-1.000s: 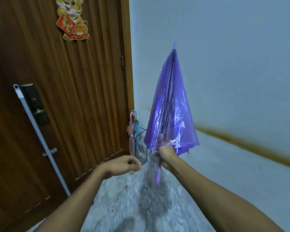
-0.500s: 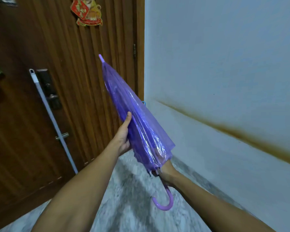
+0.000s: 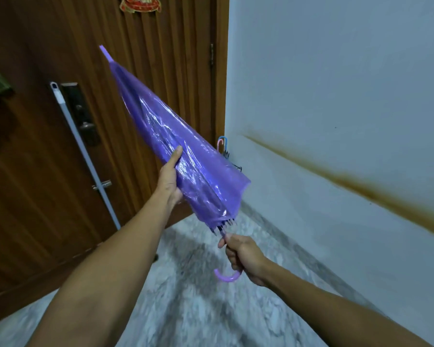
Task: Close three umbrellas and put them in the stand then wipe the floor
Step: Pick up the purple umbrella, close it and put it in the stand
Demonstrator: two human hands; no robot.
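a folded purple umbrella (image 3: 181, 156), tip up, was held above the floor (image 3: 211, 309): right grip (image 3: 243, 256) clamped on its handle, left grip (image 3: 169, 180) cupping the canopy. stand (image 3: 232, 164) in the corner held others; wiping seemingly remained.

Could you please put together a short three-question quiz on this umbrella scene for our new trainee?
1. True or false: the purple umbrella is folded shut.
2. Which of the hands grips the hooked handle? A) left B) right
3. Fill in: the umbrella's tip points toward the wooden ____.

Key:
1. True.
2. B: the right hand holds the handle; the left hand holds the canopy.
3. door.
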